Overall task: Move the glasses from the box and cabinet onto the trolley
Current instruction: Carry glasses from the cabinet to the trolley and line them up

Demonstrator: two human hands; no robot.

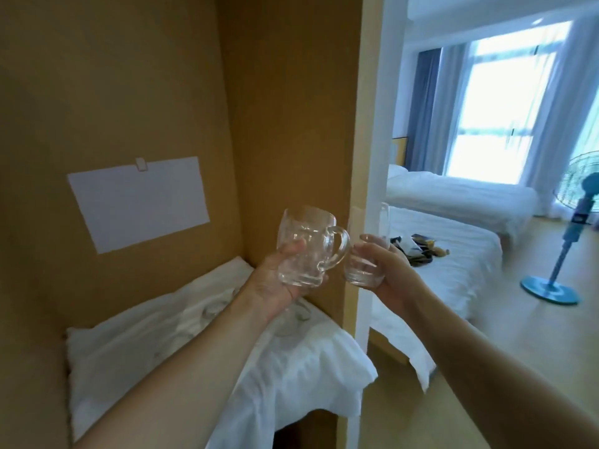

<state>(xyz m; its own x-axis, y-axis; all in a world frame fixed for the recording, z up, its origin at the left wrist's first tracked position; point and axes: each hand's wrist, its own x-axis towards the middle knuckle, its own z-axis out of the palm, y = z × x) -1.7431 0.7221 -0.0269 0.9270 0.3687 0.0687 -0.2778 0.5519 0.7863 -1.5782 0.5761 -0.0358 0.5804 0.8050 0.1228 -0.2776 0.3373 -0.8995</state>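
Note:
My left hand (275, 280) grips a clear glass mug (308, 244) with a handle, held up in front of the brown cabinet wall (291, 124). Just to its right, my right hand (389, 270) holds a small clear tumbler (363, 270) by its side. The two glasses are close together, the mug's handle nearly touching the tumbler. Below my left wrist, more clear glasses (291, 319) lie on a white cloth (162, 335) spread over the cabinet shelf. The trolley is out of view.
A white sheet of paper (139, 202) is stuck to the cabinet's back wall. A white door frame (372, 157) stands to the right. Beyond it are two white beds (453, 270), a blue standing fan (564, 241) and wooden floor.

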